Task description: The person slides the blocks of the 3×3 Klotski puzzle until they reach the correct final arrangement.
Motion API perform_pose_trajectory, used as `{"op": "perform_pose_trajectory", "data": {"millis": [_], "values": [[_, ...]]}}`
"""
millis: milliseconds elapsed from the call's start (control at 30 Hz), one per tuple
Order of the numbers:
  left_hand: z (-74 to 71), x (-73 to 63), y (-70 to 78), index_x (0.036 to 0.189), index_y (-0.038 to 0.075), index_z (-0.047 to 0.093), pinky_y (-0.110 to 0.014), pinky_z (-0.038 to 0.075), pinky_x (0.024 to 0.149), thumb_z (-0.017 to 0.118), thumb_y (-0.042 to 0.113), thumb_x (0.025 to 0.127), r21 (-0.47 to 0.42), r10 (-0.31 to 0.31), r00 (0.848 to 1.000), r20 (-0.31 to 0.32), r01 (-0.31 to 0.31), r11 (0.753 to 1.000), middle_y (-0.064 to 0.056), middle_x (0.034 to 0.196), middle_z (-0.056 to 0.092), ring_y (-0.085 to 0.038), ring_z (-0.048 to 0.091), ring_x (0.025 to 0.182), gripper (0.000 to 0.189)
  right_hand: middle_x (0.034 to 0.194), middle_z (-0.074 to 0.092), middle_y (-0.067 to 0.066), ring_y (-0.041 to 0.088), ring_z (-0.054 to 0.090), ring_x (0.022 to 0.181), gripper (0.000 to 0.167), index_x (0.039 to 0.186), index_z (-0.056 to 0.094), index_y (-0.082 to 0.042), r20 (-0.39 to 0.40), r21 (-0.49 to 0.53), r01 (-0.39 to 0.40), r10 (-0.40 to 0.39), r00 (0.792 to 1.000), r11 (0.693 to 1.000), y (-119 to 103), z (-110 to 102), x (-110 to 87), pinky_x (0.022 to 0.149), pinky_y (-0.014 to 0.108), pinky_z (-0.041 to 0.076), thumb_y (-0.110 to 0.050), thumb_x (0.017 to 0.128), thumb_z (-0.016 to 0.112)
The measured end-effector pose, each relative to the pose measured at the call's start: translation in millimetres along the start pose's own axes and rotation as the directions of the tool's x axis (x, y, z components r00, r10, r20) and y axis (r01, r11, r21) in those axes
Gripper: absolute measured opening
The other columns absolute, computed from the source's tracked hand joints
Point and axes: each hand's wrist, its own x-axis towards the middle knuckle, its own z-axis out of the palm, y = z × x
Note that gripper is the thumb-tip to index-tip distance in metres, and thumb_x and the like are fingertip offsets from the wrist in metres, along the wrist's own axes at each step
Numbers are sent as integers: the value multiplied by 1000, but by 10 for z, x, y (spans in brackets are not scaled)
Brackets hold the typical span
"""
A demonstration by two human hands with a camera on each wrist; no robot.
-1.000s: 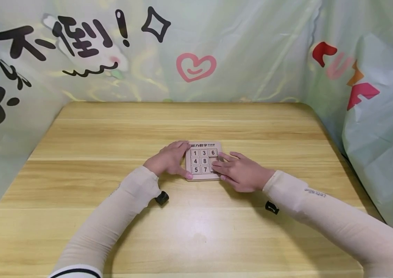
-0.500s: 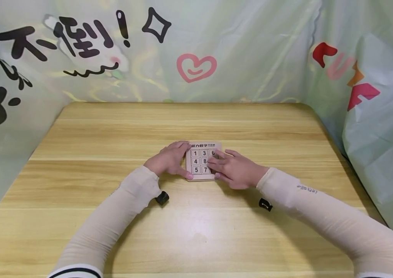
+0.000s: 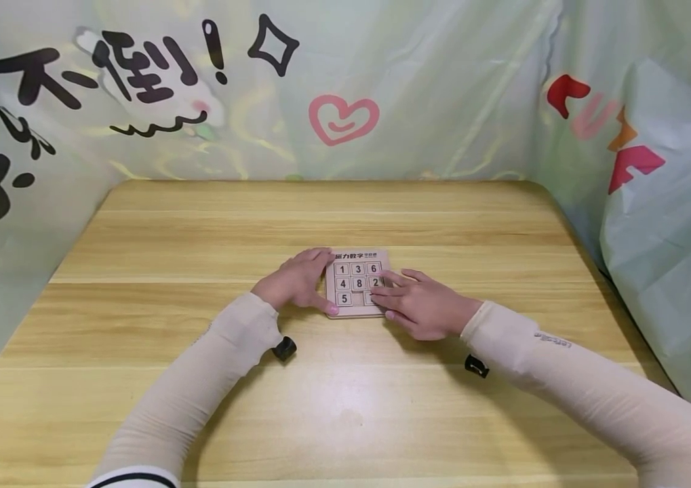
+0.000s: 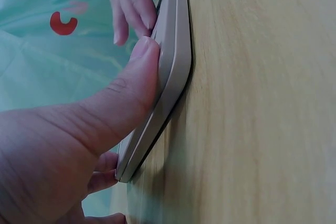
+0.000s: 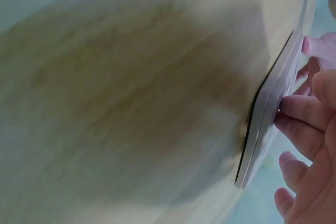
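Note:
A flat number slide puzzle lies near the middle of the table, its small numbered tiles facing up. Rows read 1, 3, 6, then 4, 8, 2, then 5, a bare slot and a tile mostly covered by fingertips. My left hand grips the puzzle's left side, thumb on the near corner and fingers at the far one. In the left wrist view that thumb presses the puzzle's edge. From the right, my right hand reaches over with fairly straight fingers, fingertips on the lower right tile.
The wooden table spreads around the puzzle, with rounded far corners. A printed cloth hangs behind it and along both sides. A small black device sits under the left wrist, and a similar black device under the right.
My right hand reached left across the puzzle, then drew back right. The 7 has left the bottom middle slot; a 2 now shows at middle right. My left hand stayed put.

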Motion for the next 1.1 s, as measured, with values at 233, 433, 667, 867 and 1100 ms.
{"op": "perform_pose_trajectory", "data": {"millis": [233, 433, 667, 867, 1100], "values": [[11, 4, -9, 153, 8, 23, -50, 13, 117, 82, 55, 69, -1, -6, 1000, 2, 6, 1000, -10, 160, 16, -31, 13, 146, 113, 137, 56, 8, 35, 37, 136, 40, 133, 59, -5, -53, 10, -4, 5, 999, 1000, 44, -4, 0, 111, 57, 27, -24, 100, 46], [20, 5, -5, 153, 7, 24, -50, 14, 117, 81, 55, 69, 0, 1, 1000, 4, -1, 1000, -10, 160, 17, -31, 14, 146, 113, 144, 48, 11, 35, 30, 140, 46, 141, 50, -4, -30, 1, -18, 18, 999, 1000, 52, 0, 159, 112, 57, 24, -27, 102, 44], [36, 15, 4, 153, 8, 25, -49, 14, 117, 81, 56, 68, 4, 4, 1000, 5, -4, 1000, -9, 160, 17, -30, 14, 146, 113, 146, 46, 10, 35, 28, 141, 48, 143, 47, -3, 25, -2, -41, 41, 999, 999, 80, 9, 261, 113, 57, 23, -28, 102, 42], [5, 6, 20, 153, 8, 23, -50, 14, 117, 81, 56, 68, 10, 0, 1000, 5, 0, 1000, -10, 160, 17, -31, 14, 145, 114, 146, 45, 9, 34, 28, 141, 48, 143, 48, -5, 36, -27, -16, 17, 999, 999, 50, 23, 234, 113, 56, 24, -29, 102, 42], [-17, -3, 25, 153, 7, 24, -51, 15, 117, 81, 55, 69, 9, 0, 1000, 3, 0, 1000, -10, 160, 17, -32, 14, 145, 113, 145, 48, 7, 35, 31, 140, 46, 140, 52, -6, 41, -24, 36, -35, 999, 999, -46, 13, 144, 113, 56, 23, -29, 102, 43]]}}
